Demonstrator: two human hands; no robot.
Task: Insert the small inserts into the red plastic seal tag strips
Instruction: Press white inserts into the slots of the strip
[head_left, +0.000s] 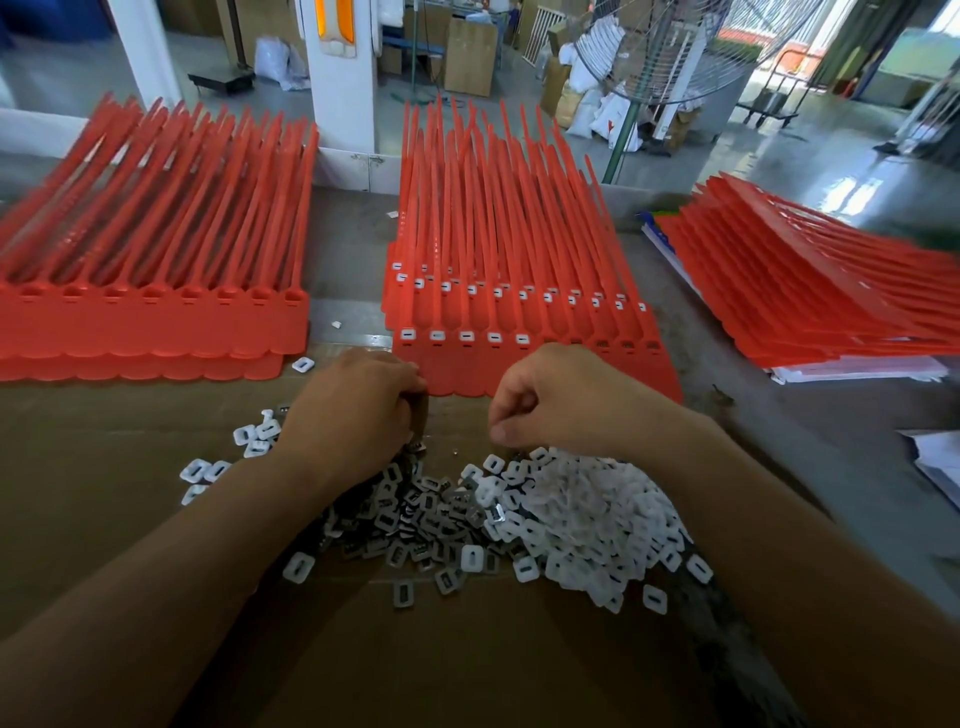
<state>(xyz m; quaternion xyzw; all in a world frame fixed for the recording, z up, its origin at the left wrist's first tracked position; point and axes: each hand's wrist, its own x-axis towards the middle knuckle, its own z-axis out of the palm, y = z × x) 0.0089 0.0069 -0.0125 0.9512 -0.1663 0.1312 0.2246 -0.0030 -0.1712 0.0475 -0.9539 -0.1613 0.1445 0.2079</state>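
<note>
Left hand (358, 410), right hand (561, 400) curled at near edge of red strip (545, 374); cannot tell contents.

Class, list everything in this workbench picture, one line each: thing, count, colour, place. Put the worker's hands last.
seal tag strip stacks: three, red, left, centre and right of bench
white inserts: a heap, white, on cardboard by right forearm
grey inserts: a heap, grey, left of the white heap
cardboard: one sheet, brown, under the heaps
fan: one, grey, behind bench
left hand: one, fingers curled, above grey heap
right hand: one, fingers curled, above white heap
</note>
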